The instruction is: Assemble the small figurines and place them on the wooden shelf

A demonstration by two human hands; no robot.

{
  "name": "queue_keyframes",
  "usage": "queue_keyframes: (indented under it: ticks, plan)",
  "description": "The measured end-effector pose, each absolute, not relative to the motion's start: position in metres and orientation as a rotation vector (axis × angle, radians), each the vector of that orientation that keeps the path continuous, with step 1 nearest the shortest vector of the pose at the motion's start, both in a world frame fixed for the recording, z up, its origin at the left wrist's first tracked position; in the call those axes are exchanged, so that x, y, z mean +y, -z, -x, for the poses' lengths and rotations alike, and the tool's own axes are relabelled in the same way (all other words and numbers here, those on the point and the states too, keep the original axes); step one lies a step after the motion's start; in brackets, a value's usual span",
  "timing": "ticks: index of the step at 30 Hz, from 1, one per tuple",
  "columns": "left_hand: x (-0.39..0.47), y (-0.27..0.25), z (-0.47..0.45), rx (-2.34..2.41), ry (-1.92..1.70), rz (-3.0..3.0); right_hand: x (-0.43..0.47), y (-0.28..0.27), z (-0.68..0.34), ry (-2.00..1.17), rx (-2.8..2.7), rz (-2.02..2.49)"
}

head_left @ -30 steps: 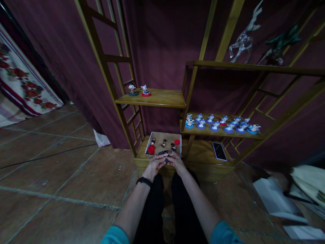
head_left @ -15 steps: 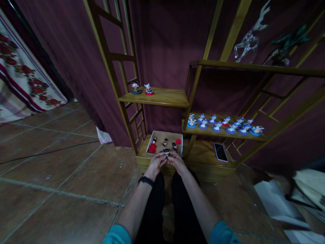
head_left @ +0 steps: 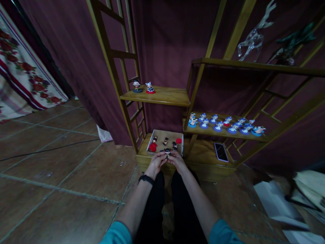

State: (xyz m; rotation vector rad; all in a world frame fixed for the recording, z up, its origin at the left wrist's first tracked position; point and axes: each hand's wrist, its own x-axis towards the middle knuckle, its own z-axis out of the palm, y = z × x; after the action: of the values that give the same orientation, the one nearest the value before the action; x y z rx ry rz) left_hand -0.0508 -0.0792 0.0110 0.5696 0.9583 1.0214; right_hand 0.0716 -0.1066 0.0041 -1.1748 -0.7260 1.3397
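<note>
Between my two hands, just over the front edge of a shallow cardboard box (head_left: 164, 134), I hold a small black-haired figurine (head_left: 167, 152) upright. My left hand (head_left: 157, 162) grips it from the left, its fingers closed at the base. My right hand (head_left: 177, 160) pinches it from the right. Inside the box lie several more dark figurines, one of them a small figurine (head_left: 165, 141) in the middle. A red round piece (head_left: 153, 146) lies at the box's left and another red disc (head_left: 178, 140) at its right. The held figurine's base is partly covered by my fingers.
A wooden shelf unit (head_left: 162, 97) stands ahead, with a black-haired figurine (head_left: 137, 86) and a white-haired figurine (head_left: 149, 88) on its left board. Several purple and blue figurines (head_left: 218, 126) fill the right board. Below lies a phone (head_left: 221, 151). A clear deer ornament (head_left: 254, 39) stands above.
The view has shifted slightly, so the shelf appears a little further right. Both hands stay in nearly the same place, with the figurine still between them.
</note>
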Motion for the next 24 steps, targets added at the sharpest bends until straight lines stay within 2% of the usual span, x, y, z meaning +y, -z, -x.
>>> queue_keyframes:
  ticks: [9,19,24]
  plan:
    - [-0.078,-0.008,0.053,0.924,-1.162,-0.651,-0.108,-0.007,-0.071,-1.0,-0.878,1.238]
    - [-0.083,-0.012,0.05,0.905,-1.294,-0.836,-0.115,-0.008,-0.073,-0.919,-1.051,1.255]
    - [-0.087,-0.018,0.048,0.946,-1.337,-0.962,-0.12,-0.01,-0.073,-1.074,-0.989,1.224]
